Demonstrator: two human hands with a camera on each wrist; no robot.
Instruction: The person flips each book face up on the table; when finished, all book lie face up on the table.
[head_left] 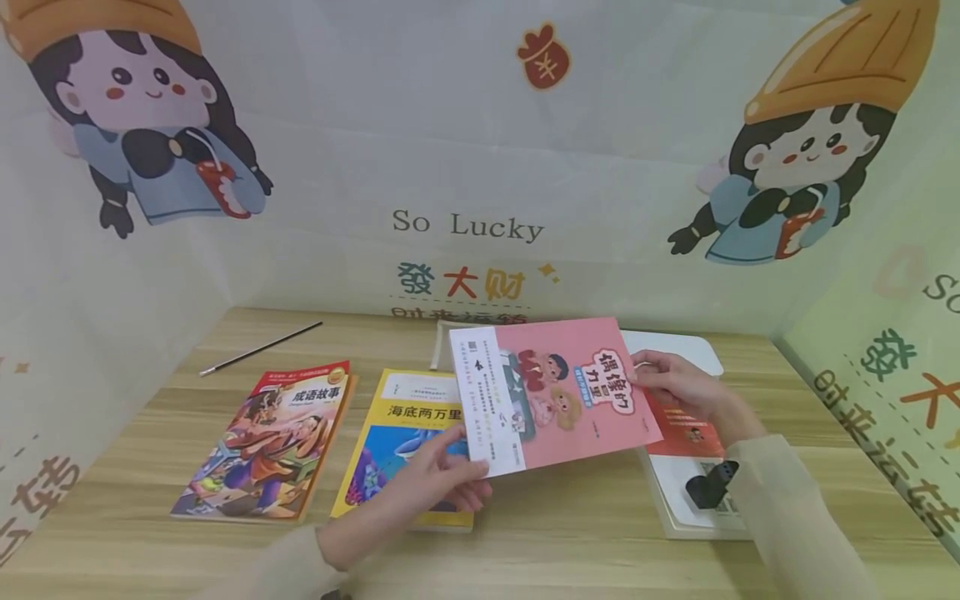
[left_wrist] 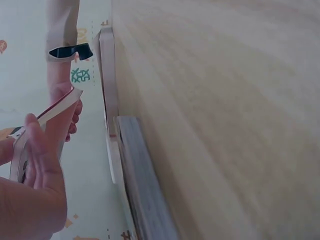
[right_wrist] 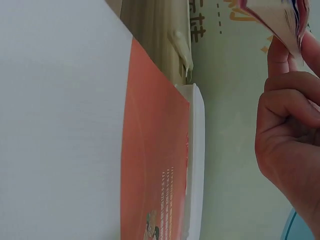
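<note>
A pink picture book [head_left: 573, 408] with a white strip along its left side is held up over the table, slightly tilted. My left hand [head_left: 442, 475] grips its lower left corner, thumb on the cover and fingers beneath. At the right edge, my right hand [head_left: 678, 379] pinches the book between thumb and fingers. The left wrist view shows the book's page edges [left_wrist: 60, 107] between both hands. Under the left hand lies a yellow book [head_left: 408, 442], partly covered by the pink one. Below the right hand is a red-and-white book [head_left: 678, 425], partly hidden.
A colourful storybook [head_left: 277, 442] lies at the left of the wooden table [head_left: 570, 533]. Behind it rests a thin black stick [head_left: 262, 348]. A white, box-like object [head_left: 675, 508] sits under the red-and-white book. A printed cloth backdrop [head_left: 465, 150] rises along the table's back and sides.
</note>
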